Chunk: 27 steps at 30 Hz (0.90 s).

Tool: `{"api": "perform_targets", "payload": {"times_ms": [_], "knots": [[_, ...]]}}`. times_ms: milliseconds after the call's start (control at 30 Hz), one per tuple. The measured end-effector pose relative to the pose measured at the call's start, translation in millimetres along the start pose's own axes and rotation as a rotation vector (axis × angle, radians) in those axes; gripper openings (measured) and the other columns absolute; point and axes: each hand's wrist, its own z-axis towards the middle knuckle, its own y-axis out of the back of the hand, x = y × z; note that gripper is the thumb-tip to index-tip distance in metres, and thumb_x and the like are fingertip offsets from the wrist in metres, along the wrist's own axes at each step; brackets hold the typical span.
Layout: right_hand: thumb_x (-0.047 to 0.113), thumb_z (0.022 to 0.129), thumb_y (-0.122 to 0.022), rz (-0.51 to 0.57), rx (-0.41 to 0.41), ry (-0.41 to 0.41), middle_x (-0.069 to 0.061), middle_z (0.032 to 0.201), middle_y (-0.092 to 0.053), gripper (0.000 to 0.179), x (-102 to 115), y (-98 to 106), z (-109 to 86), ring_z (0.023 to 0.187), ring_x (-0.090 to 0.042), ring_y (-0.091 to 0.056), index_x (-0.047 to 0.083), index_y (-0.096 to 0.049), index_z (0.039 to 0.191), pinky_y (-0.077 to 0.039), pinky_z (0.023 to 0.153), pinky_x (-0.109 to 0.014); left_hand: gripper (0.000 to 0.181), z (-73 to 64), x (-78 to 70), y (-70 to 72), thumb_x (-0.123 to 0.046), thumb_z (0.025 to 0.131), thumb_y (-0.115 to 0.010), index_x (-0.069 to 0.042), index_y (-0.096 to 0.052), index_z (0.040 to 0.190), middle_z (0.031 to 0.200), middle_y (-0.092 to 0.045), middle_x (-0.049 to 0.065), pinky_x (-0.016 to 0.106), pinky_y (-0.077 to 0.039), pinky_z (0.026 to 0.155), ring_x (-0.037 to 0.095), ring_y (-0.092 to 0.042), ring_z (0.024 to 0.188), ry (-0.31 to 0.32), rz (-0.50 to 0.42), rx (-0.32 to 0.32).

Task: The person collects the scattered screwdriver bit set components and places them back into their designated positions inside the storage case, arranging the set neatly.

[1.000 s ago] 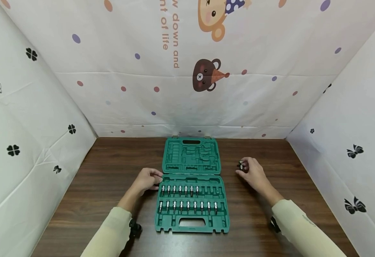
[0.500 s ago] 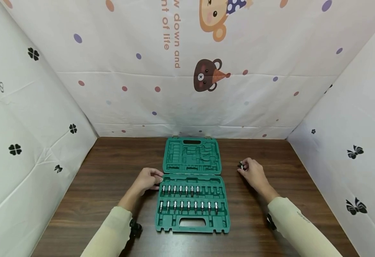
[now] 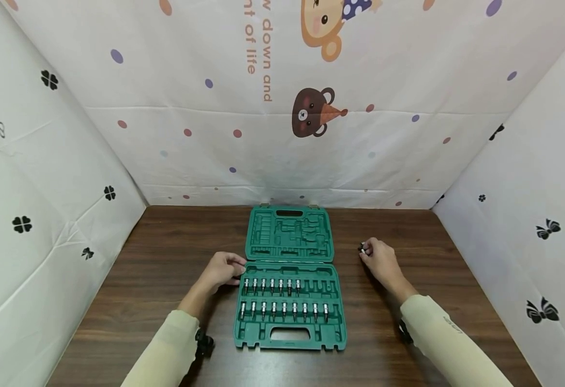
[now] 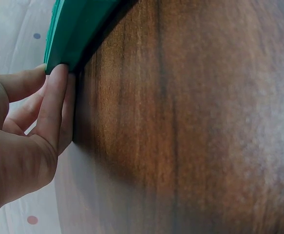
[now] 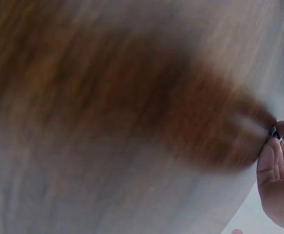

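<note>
A green plastic tool case [image 3: 289, 344] lies opened flat on the table, its lid [image 3: 289, 252] folded back. Two rows of silver bit sockets with dark tips sit in its base: an upper row [image 3: 272, 287] and a lower row [image 3: 284, 310]. Bare slots [image 3: 322, 288] show at the upper row's right end. My left hand [image 3: 220, 270] pinches the case's left edge near the hinge, thumb on top and fingers along the side wall. Right of the case, my right hand [image 3: 381, 262] pinches a small dark-and-silver socket [image 5: 275, 132] by its fingertips, low over the table; fingers hide most of it.
The dark wood table [image 3: 166, 236] meets a patterned white cloth backdrop [image 3: 190, 156] behind, with cloth walls at the left [image 3: 45, 161] and right [image 3: 505, 177]. A dark wrist camera [image 3: 205, 344] sticks out beside the left sleeve.
My right hand has shifted very slightly with the small socket between its fingertips, its forearm drawing a little to the left. The left hand and the case stay in place.
</note>
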Motion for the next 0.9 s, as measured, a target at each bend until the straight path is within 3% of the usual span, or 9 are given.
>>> {"api": "perform_targets", "payload": {"times_ms": [467, 900], "knots": [[0.007, 0.096, -0.067, 0.02, 0.044, -0.041, -0.015, 0.098, -0.068, 0.013, 2, 1, -2.5, 0.089, -0.028, -0.065, 0.0, -0.065, 0.107, -0.056, 0.08, -0.046, 0.02, 0.6, 2.8, 0.9, 0.001, 0.098, -0.065, 0.003, -0.071, 0.118, 0.106, -0.07, 0.017, 0.037, -0.064, 0.07, 0.021, -0.069, 0.085, 0.004, -0.017, 0.003], [0.007, 0.094, -0.067, 0.092, 0.038, -0.052, -0.008, 0.095, -0.071, 0.012, 15, 11, -7.8, 0.084, -0.017, -0.065, 0.005, -0.068, 0.105, -0.056, 0.073, -0.03, 0.02, 1.5, 2.4, 0.6, 0.001, 0.098, -0.065, 0.003, -0.071, 0.117, 0.107, -0.07, 0.017, 0.036, -0.064, 0.07, 0.021, -0.069, 0.086, -0.004, -0.017, 0.001]]}}
